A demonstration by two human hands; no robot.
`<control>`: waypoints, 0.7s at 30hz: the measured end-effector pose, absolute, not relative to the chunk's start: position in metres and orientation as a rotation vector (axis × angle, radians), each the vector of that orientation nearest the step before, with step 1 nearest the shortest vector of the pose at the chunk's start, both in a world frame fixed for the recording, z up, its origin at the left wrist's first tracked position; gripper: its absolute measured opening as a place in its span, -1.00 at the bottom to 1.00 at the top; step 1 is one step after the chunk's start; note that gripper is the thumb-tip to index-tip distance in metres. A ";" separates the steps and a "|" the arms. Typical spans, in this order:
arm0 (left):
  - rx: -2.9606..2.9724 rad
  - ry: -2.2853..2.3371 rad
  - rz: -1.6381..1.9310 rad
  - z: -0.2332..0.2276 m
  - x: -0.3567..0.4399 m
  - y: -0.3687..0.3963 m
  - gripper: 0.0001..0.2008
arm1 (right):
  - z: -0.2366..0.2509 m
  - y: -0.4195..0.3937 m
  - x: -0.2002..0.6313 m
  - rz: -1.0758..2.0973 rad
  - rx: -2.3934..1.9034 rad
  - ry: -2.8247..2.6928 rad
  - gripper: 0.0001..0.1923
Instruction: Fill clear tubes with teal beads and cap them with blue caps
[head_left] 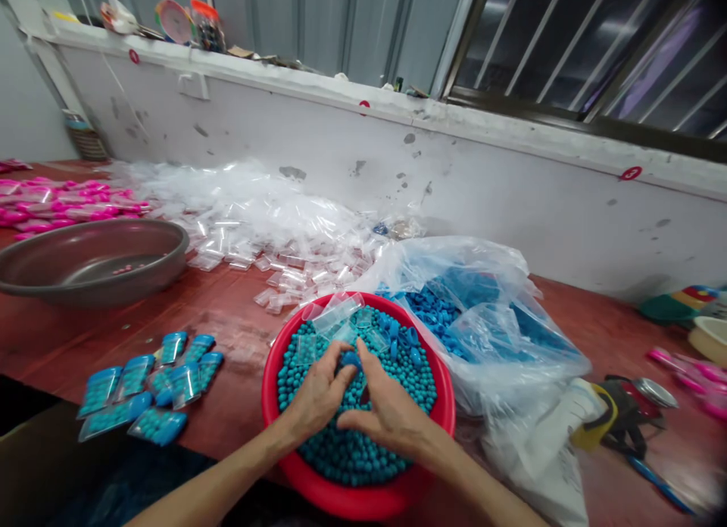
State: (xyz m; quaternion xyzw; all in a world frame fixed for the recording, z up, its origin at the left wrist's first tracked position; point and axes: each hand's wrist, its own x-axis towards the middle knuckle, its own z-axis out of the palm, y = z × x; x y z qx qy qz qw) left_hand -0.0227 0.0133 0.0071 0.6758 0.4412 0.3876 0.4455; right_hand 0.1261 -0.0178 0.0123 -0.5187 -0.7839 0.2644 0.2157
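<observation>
Both hands are over a red basin (271,391) filled with small teal beads (363,466). My left hand (321,387) is closed, thumb and fingers pinching a blue cap (351,359); whether a clear case is under it is hidden. My right hand (389,410) is open, thumb apart from the fingers, its fingertips close beside that cap. Several clear plastic cases (338,315) lie on the beads at the basin's far side. Loose blue caps (397,338) rest on the beads at the right.
Filled, blue-capped cases (136,375) lie on the red table at left. A grey basin (185,243), pink pieces (68,201) and a heap of clear cases (255,216) stand behind. A plastic bag (511,345) of blue caps is at right, beside a yellow-and-black item (602,417).
</observation>
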 end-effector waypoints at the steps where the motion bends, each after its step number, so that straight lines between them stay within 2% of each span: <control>1: 1.664 1.126 0.975 0.011 -0.033 0.016 -0.77 | 0.015 -0.015 0.136 0.756 -1.432 -2.141 -0.14; 4: 1.648 1.297 0.979 0.019 -0.080 0.023 -0.66 | 0.018 -0.011 0.163 0.601 -1.544 -2.130 -0.51; 6: 1.743 1.527 0.936 0.021 -0.116 0.027 -0.60 | 0.017 -0.012 0.173 0.497 -1.596 -2.238 -0.65; 9: 1.937 2.075 0.690 0.023 -0.151 0.028 -0.50 | 0.014 -0.016 0.172 0.412 -1.609 -2.465 -0.69; 11: 2.068 2.254 0.641 0.022 -0.155 0.026 -0.50 | 0.012 -0.015 0.165 0.337 -1.656 -2.597 -0.70; 13: 2.172 2.147 0.756 0.020 -0.143 0.023 -0.54 | 0.009 -0.010 0.157 0.260 -1.728 -2.693 -0.75; 16: 2.228 1.701 0.858 0.016 -0.105 0.016 -0.63 | 0.005 0.000 0.148 0.202 -1.744 -2.802 -0.83; 18: 2.254 1.496 0.727 0.012 -0.077 0.011 -0.65 | 0.005 0.002 0.145 0.147 -1.735 -2.835 -0.84; 21: 2.320 1.384 0.324 0.005 -0.047 0.005 -0.69 | 0.006 -0.003 0.147 0.054 -1.752 -2.842 -0.85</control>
